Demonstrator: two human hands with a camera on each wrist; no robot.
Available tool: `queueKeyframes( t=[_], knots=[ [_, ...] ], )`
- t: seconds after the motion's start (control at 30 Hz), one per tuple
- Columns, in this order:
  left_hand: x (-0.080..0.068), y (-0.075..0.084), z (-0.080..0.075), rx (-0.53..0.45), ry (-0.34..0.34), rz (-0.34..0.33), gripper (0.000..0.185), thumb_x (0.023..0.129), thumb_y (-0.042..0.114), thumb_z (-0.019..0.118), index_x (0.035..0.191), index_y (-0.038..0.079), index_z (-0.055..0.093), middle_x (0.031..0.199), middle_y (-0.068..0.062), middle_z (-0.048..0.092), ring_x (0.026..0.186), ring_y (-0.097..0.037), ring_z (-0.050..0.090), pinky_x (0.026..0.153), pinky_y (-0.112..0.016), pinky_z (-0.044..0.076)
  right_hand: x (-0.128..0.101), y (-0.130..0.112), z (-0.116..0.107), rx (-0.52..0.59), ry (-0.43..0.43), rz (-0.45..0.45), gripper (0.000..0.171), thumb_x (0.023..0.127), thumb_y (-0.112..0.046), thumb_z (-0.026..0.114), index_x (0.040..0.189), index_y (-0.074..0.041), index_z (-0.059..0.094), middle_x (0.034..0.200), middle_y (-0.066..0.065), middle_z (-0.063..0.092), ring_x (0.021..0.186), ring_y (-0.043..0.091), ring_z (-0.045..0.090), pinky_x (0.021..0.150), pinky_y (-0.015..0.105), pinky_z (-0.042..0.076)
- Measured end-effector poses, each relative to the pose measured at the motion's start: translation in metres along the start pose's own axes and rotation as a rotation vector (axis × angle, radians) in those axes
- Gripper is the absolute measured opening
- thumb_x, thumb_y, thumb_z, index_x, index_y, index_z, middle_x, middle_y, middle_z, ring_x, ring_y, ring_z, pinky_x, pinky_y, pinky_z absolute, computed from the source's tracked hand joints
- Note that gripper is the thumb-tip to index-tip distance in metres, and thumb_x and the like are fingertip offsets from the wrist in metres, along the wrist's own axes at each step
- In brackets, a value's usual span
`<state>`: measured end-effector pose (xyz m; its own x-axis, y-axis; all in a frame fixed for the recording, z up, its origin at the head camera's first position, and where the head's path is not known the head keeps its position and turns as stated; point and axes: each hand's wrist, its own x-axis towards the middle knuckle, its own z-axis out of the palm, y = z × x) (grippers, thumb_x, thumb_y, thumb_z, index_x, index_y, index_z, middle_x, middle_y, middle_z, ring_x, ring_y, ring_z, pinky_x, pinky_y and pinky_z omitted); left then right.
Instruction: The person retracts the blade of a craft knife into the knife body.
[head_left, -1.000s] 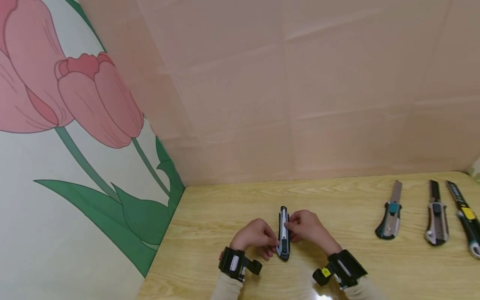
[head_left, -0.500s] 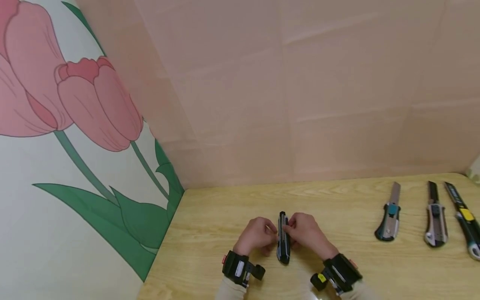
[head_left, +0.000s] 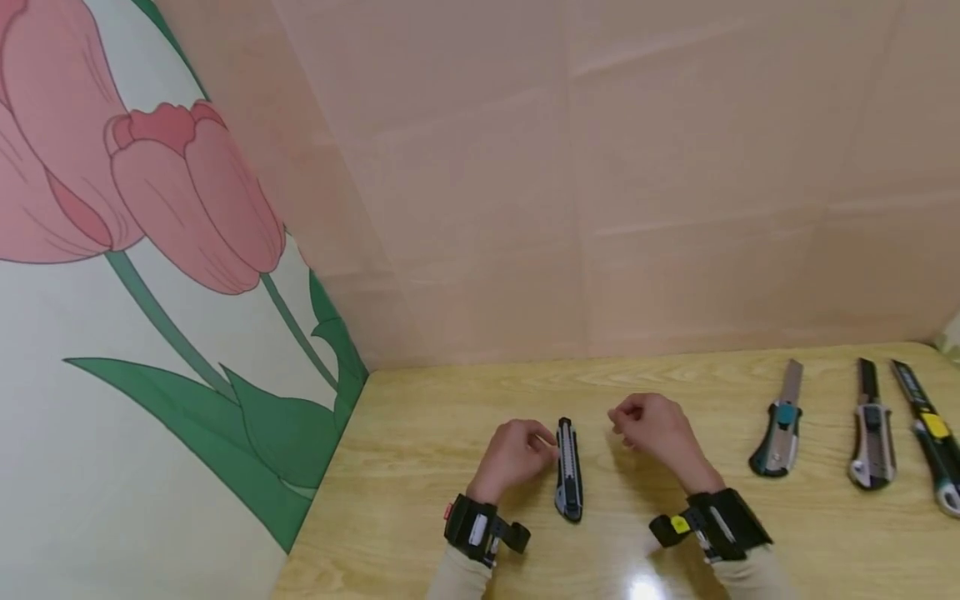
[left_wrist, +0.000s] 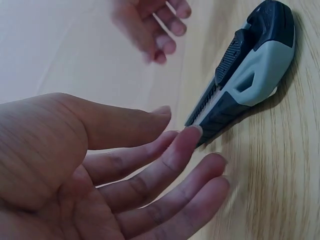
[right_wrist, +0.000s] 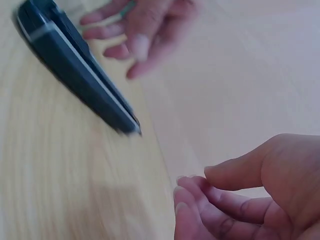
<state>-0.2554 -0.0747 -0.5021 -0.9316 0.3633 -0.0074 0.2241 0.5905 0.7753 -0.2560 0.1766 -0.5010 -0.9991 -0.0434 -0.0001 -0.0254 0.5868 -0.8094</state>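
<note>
A black and grey utility knife lies on the wooden table between the two hands, its blade end pointing away. Close at its left side is my left hand, fingers loosely bent and holding nothing. In the left wrist view, a fingertip of that hand overlaps the front end of the knife, whose dark slider faces up. My right hand hovers to the right, well apart from the knife, with thumb and fingers relaxed. The right wrist view shows nothing in the right hand's fingers.
Three more utility knives lie in a row at the right: one with a teal slider, a grey and black one, and one with a yellow slider. A pinkish sheet rises behind the table.
My right hand has let go of the utility knife and moved away to the right. The left hand stays beside the knife, which now rests on the table.
</note>
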Motion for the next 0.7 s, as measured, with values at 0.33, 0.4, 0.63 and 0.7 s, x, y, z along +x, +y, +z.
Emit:
queueKeyframes(
  t=[0.33, 0.4, 0.63, 0.7],
  knots=[
    [0.008, 0.000, 0.001, -0.119, 0.116, 0.197, 0.016, 0.096, 0.013, 0.075, 0.109, 0.005, 0.076, 0.099, -0.001, 0.076, 0.085, -0.009, 0.069, 0.076, -0.020, 0.057, 0.011, 0.032, -0.050, -0.201, 0.131, -0.013, 0.034, 0.101, -0.027, 0.064, 0.113, 0.004, 0.071, 0.093, 0.018, 0.073, 0.072, 0.026, 0.067, 0.052, 0.032, 0.051],
    [0.009, 0.002, 0.001, -0.152, 0.138, 0.212, 0.016, 0.096, 0.013, 0.075, 0.110, 0.005, 0.076, 0.101, -0.002, 0.076, 0.087, -0.012, 0.070, 0.078, -0.020, 0.057, 0.012, 0.040, -0.063, -0.259, 0.195, -0.017, 0.036, 0.101, -0.029, 0.064, 0.115, 0.004, 0.069, 0.096, 0.021, 0.071, 0.073, 0.029, 0.065, 0.052, 0.033, 0.049],
    [0.012, 0.017, 0.003, -0.258, 0.192, 0.185, 0.016, 0.096, 0.015, 0.075, 0.111, 0.008, 0.077, 0.101, -0.002, 0.076, 0.089, -0.012, 0.070, 0.079, -0.021, 0.057, 0.005, 0.067, -0.098, -0.317, 0.346, 0.031, 0.051, 0.102, -0.033, 0.060, 0.131, 0.009, 0.057, 0.117, 0.034, 0.062, 0.077, 0.041, 0.064, 0.044, 0.037, 0.044],
    [0.012, 0.021, 0.005, -0.287, 0.191, 0.152, 0.017, 0.096, 0.016, 0.075, 0.112, 0.011, 0.077, 0.104, -0.003, 0.076, 0.092, -0.012, 0.070, 0.081, -0.023, 0.058, 0.002, 0.076, -0.107, -0.340, 0.342, 0.086, 0.057, 0.103, -0.036, 0.057, 0.137, 0.009, 0.052, 0.122, 0.037, 0.057, 0.076, 0.043, 0.062, 0.041, 0.039, 0.043]
  ],
)
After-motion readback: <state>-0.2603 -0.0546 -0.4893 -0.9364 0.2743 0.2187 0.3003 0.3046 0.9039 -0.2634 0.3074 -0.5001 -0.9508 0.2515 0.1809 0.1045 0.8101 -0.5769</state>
